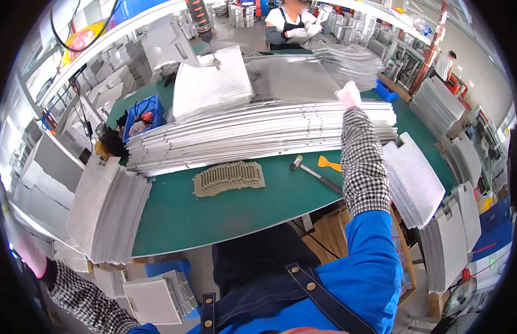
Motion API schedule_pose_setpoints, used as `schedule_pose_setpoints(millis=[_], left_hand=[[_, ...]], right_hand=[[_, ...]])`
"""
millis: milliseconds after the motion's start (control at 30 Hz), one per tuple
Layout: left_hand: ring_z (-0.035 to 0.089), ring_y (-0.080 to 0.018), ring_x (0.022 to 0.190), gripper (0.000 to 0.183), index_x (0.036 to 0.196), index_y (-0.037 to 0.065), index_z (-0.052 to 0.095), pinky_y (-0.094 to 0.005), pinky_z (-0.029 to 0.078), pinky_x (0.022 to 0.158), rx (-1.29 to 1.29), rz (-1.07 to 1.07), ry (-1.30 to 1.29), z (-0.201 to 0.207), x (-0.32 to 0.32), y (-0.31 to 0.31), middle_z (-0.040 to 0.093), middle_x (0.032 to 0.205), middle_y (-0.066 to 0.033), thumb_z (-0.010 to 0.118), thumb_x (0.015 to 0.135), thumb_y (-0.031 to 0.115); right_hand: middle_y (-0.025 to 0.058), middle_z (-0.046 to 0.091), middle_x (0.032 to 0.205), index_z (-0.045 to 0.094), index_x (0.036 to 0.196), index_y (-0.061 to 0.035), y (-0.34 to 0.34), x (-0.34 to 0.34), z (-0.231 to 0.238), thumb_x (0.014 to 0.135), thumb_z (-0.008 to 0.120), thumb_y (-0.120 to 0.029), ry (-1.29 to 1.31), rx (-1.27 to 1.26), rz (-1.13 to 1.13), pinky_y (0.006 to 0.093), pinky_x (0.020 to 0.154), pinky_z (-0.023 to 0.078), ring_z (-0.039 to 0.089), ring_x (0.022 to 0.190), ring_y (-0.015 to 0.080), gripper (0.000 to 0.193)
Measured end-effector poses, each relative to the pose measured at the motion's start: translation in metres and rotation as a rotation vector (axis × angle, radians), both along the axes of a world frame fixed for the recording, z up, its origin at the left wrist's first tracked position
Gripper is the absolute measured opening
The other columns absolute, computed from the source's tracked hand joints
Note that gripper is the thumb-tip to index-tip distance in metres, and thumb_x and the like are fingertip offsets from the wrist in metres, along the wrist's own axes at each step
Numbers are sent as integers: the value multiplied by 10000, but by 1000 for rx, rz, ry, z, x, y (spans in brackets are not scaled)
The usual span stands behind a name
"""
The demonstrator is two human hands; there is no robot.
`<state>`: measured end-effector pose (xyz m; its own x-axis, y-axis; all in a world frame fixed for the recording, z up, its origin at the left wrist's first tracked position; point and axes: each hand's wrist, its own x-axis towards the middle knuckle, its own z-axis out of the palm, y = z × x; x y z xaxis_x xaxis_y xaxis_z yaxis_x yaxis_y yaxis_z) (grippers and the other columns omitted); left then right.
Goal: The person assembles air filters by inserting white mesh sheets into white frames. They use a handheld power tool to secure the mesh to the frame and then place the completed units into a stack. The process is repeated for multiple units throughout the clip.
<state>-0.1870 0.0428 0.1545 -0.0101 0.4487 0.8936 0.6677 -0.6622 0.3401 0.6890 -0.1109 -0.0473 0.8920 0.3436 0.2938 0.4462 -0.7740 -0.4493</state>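
My right hand [349, 94], in a pale glove, reaches over the far right of the bench. Its fingers look closed at the corner of a flat grey sheet [294, 78], but what they hold is hidden. Just nearer lies a long stack of white metal strips [258, 131]. My left hand [31, 255], also gloved, is out at the far left edge, and blur hides its fingers. To the left of the grey sheet lies a white textured panel [211, 83]. A bundle of small beige ridged pieces [229, 178] sits nearer me on the green bench top [214, 217].
A hammer [314, 173] and a yellow scraper [328, 163] lie at the right. Panel stacks stand at the left [111, 209] and right [414, 178] bench edges. A blue bin [144, 117] is at the left. A power screwdriver [200, 22] hangs overhead. A co-worker [296, 25] stands across.
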Motion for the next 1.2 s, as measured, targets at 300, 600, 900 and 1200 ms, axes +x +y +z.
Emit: schedule_pose_setpoints(millis=[300, 600, 900, 1200], left_hand=[[455, -283, 1349, 767, 1437, -19, 446, -456, 351, 1149, -513, -1003, -1279, -97, 99, -7, 488, 1477, -153, 484, 976, 593], [550, -372, 1200, 969, 1515, 39, 351, -504, 482, 1018, -1272, -1658, -1345, -341, 287, -27, 483, 1420, -239, 525, 879, 749], [583, -323, 1220, 741, 1422, -36, 469, -447, 510, 1026, -1383, -1762, -1507, -386, 284, -10, 564, 1374, -213, 367, 1035, 587], [565, -363, 1198, 956, 1430, -59, 440, -503, 493, 1022, -1415, -1851, -1411, -358, 282, -30, 505, 1405, -277, 410, 927, 754]], right_hand=[[60, 653, 1144, 619, 1216, -7, -89, -15, 3, 954, 624, -141, 593, 1081, 817, 316, 793, 502, 611, 951, 156, 294], [122, 699, 995, 474, 1383, 44, -110, -254, -55, 939, 629, -197, 933, 789, 698, 266, 663, 537, 660, 730, 157, 529], [179, 688, 1077, 497, 1321, 73, -118, -373, -125, 939, 510, -35, 1337, 594, 769, 286, 653, 599, 717, 802, 217, 398], [155, 673, 1092, 515, 1294, 87, -127, -373, -104, 937, 504, -21, 1346, 367, 715, 314, 727, 606, 706, 899, 205, 373]])
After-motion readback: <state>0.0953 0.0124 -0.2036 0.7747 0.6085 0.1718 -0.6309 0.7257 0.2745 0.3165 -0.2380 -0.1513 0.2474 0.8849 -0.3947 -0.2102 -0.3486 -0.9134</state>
